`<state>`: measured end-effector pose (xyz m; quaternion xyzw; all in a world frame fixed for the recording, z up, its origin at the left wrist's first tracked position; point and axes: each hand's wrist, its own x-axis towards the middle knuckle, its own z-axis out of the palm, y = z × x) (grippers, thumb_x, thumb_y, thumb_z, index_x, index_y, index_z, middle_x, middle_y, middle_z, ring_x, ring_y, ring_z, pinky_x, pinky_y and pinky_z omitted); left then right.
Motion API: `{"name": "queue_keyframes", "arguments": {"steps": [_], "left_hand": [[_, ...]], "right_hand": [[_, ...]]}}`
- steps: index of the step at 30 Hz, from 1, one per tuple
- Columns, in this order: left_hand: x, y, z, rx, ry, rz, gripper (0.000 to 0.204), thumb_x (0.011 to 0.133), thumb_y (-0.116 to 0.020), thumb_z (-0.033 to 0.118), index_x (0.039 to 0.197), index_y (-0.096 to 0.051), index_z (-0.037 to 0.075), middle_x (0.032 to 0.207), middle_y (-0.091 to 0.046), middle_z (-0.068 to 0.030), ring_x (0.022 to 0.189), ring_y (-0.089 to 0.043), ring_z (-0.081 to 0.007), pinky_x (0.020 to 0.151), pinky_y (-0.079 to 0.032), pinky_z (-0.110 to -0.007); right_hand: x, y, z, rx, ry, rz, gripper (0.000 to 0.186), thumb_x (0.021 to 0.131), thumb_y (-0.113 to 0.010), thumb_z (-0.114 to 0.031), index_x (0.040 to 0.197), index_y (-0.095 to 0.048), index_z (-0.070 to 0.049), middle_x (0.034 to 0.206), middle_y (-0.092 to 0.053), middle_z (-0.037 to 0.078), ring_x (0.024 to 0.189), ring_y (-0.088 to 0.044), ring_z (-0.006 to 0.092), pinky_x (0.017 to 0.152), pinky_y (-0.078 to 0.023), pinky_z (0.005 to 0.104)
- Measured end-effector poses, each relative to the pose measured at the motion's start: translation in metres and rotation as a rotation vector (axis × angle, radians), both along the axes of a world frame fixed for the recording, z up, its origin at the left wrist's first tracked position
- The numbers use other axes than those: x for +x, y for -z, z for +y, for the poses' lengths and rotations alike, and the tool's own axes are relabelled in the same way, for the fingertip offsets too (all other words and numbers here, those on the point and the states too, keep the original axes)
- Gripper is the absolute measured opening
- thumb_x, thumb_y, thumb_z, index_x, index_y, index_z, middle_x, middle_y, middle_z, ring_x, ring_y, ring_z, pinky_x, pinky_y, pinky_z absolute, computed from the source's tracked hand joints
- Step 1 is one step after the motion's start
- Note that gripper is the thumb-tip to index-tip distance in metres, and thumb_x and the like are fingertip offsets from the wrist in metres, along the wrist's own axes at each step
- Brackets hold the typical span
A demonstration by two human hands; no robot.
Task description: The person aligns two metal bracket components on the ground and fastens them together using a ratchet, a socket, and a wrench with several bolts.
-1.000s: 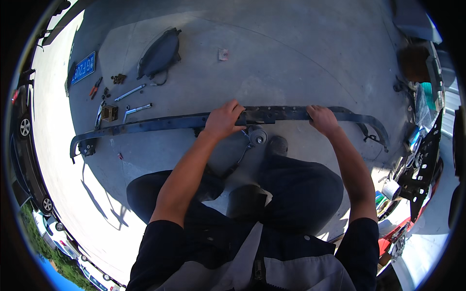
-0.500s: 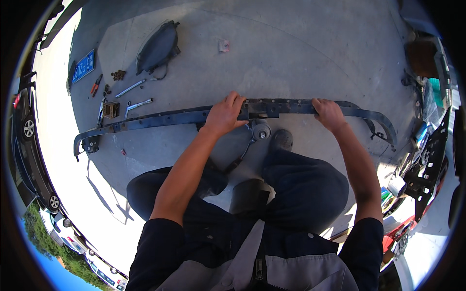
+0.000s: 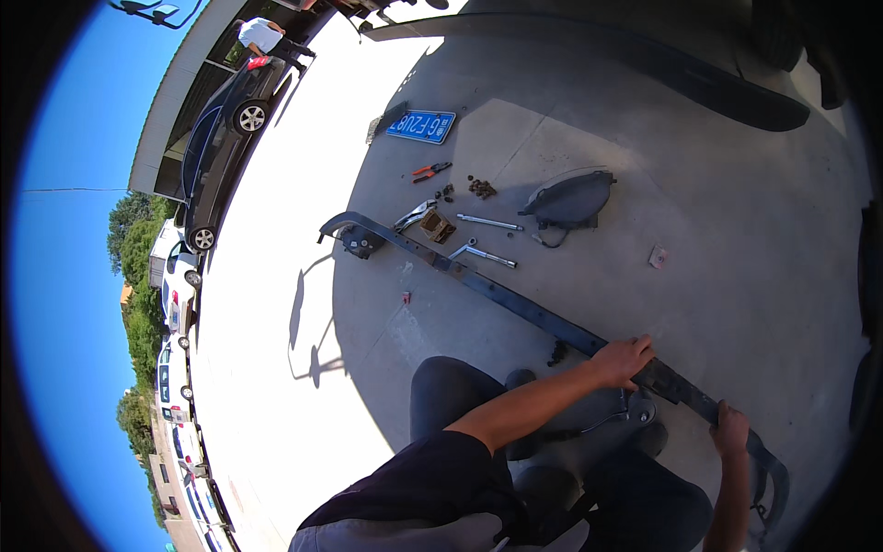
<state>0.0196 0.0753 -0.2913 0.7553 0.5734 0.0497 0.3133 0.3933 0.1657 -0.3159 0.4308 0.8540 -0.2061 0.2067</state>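
Note:
A long dark metal beam (image 3: 520,308) with curved ends and small holes runs slantwise in front of me, from upper left to lower right. My left hand (image 3: 623,361) is wrapped round it right of its middle, and my right hand (image 3: 730,429) grips it farther along, near the right end. Under the beam, between my legs, is a round silvery part (image 3: 643,410) beside a dark-handled tool (image 3: 563,434), partly hidden by my arm. A round black piece (image 3: 361,241) sits at the beam's far left end.
Left of centre on the concrete lie a socket wrench (image 3: 492,255), a metal bar (image 3: 489,222), a small brown box (image 3: 437,226), red-handled pliers (image 3: 430,171), loose bolts (image 3: 481,188) and a blue licence plate (image 3: 421,127). A black housing (image 3: 570,200) lies beyond. Parked cars (image 3: 227,138) and a person (image 3: 262,35) are farther off.
The view has swung to the left, so the cars and the person now show and the beam appears slanted. Both hands keep their grip on the beam.

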Motion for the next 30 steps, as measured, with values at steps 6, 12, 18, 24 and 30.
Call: {"name": "queue_keyframes", "arguments": {"steps": [6,12,18,24,30], "left_hand": [[0.002,0.029,-0.015,0.092,0.052,0.043,0.079,0.075,-0.088,0.037,0.133,-0.048,0.001,0.130,-0.040,-0.0159,0.114,-0.053,-0.0329,0.089,-0.054,-0.044],[0.006,0.024,-0.007,0.029,0.075,0.028,0.072,0.075,-0.087,0.032,0.129,-0.051,-0.001,0.131,-0.043,-0.0178,0.116,-0.053,-0.0349,0.096,-0.051,-0.046],[0.000,0.035,-0.018,0.059,0.049,-0.006,0.068,0.075,-0.088,0.032,0.126,-0.053,0.002,0.128,-0.045,-0.0155,0.112,-0.053,-0.0330,0.090,-0.052,-0.045],[-0.001,0.035,-0.013,0.028,0.127,-0.006,0.070,0.075,-0.087,0.035,0.129,-0.054,0.006,0.131,-0.046,-0.0141,0.118,-0.052,-0.0343,0.092,-0.052,-0.047],[-0.010,0.028,-0.014,0.021,0.044,0.079,0.060,0.077,-0.081,0.047,0.123,-0.061,0.013,0.127,-0.055,-0.0102,0.122,-0.053,-0.0346,0.087,-0.055,-0.047]], "right_hand": [[0.014,0.026,0.023,0.078,-0.161,0.029,0.059,0.070,-0.077,-0.012,0.125,-0.060,-0.002,0.094,-0.070,0.020,0.088,-0.068,0.0390,0.077,-0.054,0.0498],[0.013,0.023,0.038,0.017,-0.180,-0.071,0.054,0.072,-0.074,-0.014,0.123,-0.061,-0.003,0.097,-0.070,0.021,0.091,-0.068,0.0399,0.078,-0.055,0.0511],[0.007,0.023,0.011,-0.029,-0.054,-0.074,0.054,0.071,-0.075,-0.014,0.121,-0.060,-0.005,0.097,-0.070,0.021,0.091,-0.067,0.0421,0.084,-0.052,0.0544],[0.021,0.029,-0.005,0.010,-0.068,-0.080,0.055,0.072,-0.075,-0.016,0.124,-0.061,-0.004,0.105,-0.069,0.022,0.099,-0.066,0.0414,0.088,-0.052,0.0534],[-0.016,-0.013,0.020,0.032,-0.144,0.118,0.043,0.075,-0.074,-0.012,0.116,-0.059,-0.007,0.092,-0.067,0.019,0.090,-0.066,0.0405,0.077,-0.051,0.0523]]}}
